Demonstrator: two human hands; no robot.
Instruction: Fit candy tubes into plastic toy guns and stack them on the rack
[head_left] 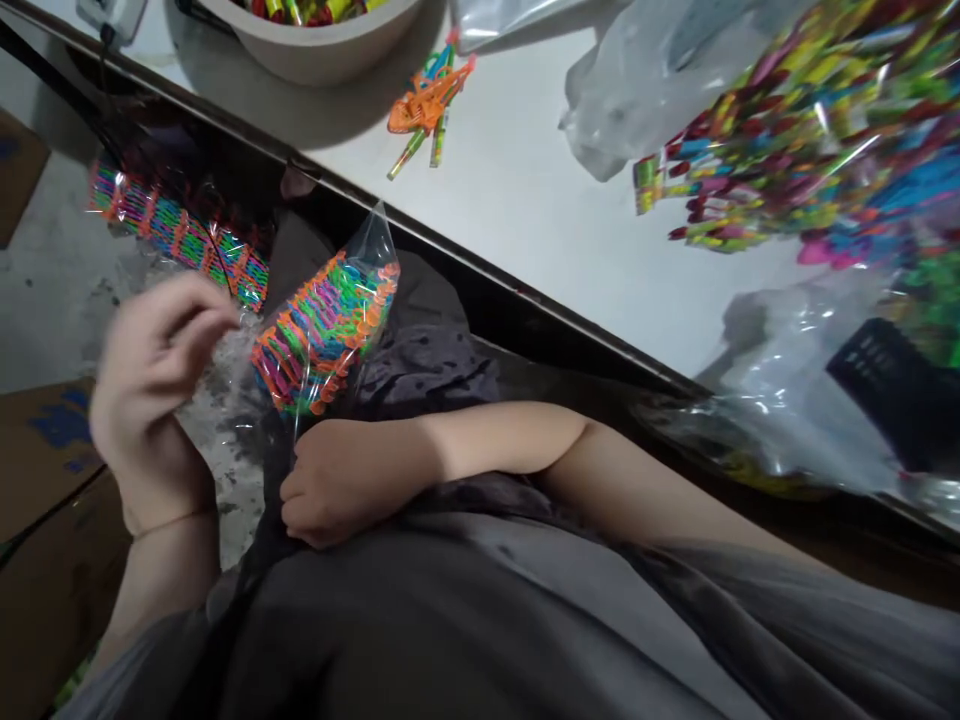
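Note:
A clear plastic bag (326, 335) lies over my lap, packed with rows of small orange, green, blue and pink plastic pieces. My right hand (352, 485) is closed in a fist at its lower end, where the gathered film runs down to my fingers. To the left of the bag, my left hand (161, 385) is raised, apart from it and slightly blurred. Its fingers curl in toward the thumb, and I cannot make out anything between them. Beyond that hand, a second long bag (180, 235) of similar colourful pieces lies below the table edge.
On the white table (510, 200) stand a round tub (315, 40) of colourful tubes and a small orange toy with sticks (427, 105). A large heap of wrapped tubes (787, 150) and plastic bags covers the right side. Cardboard boxes (45, 470) stand at left; a black cable (60, 85) hangs there.

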